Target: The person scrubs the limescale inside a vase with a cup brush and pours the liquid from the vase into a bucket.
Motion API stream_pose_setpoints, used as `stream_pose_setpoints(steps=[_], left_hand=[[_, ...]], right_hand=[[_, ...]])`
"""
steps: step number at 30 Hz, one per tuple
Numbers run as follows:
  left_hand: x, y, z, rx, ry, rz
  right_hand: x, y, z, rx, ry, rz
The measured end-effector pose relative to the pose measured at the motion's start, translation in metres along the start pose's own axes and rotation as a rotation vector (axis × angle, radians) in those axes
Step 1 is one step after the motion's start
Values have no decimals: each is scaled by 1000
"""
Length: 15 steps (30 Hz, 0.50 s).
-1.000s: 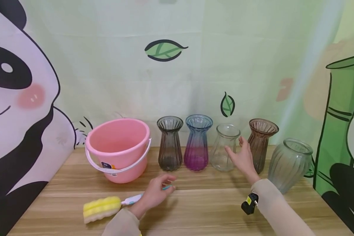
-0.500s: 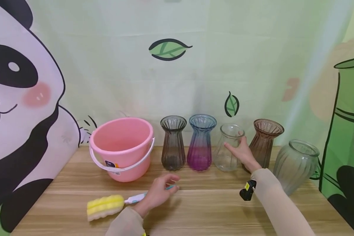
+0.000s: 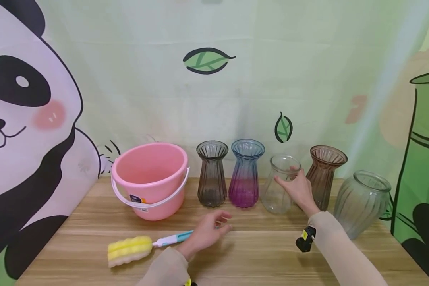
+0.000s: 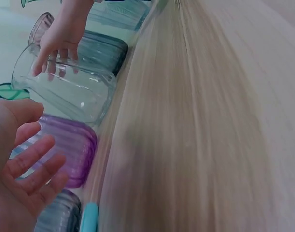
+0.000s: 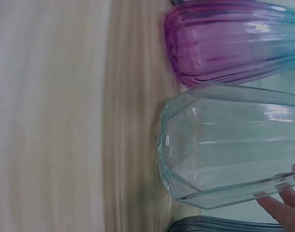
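Brush (image 3: pixel 143 245) lies on surface (image 3: pixel 257 254), near left hand (image 3: pixel 207 230), whose grip is slack, holding nothing. Purple vase (image 3: pixel 244 184) next, then clear vase (image 3: pixel 276 196), right hand (image 3: pixel 301 190) clamped on its upper part. Step, probably: taking hold; next move calls for steady lift clear of neighbours.

Wears plain, long, pale beige sleeves (image 3: pixel 337 246), left and right alike; bears a black device (image 3: pixel 303 245) with a yellow patch (image 3: pixel 305 234) at the right cuff (image 3: pixel 319 221).
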<state>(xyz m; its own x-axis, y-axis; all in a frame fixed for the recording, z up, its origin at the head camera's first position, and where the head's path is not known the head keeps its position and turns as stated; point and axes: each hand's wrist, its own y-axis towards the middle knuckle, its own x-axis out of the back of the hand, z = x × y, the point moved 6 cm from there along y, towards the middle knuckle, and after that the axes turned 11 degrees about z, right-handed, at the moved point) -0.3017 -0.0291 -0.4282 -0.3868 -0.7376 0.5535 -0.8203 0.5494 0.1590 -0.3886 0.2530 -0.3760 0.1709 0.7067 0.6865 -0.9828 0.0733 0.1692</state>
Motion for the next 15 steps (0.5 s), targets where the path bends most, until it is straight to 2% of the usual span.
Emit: stream_pose_setpoints(steps=[3,8,15], left_hand=[[-5,6,-8,-21,-7,21],[-10,15,-18,-65,-3,26],[-20,22,-31,-72,72,35]], right_hand=[[3,-10,1,29,-27,-11],[6,-31,10,130,-57,8],[2,-67,38,276,-15,55]])
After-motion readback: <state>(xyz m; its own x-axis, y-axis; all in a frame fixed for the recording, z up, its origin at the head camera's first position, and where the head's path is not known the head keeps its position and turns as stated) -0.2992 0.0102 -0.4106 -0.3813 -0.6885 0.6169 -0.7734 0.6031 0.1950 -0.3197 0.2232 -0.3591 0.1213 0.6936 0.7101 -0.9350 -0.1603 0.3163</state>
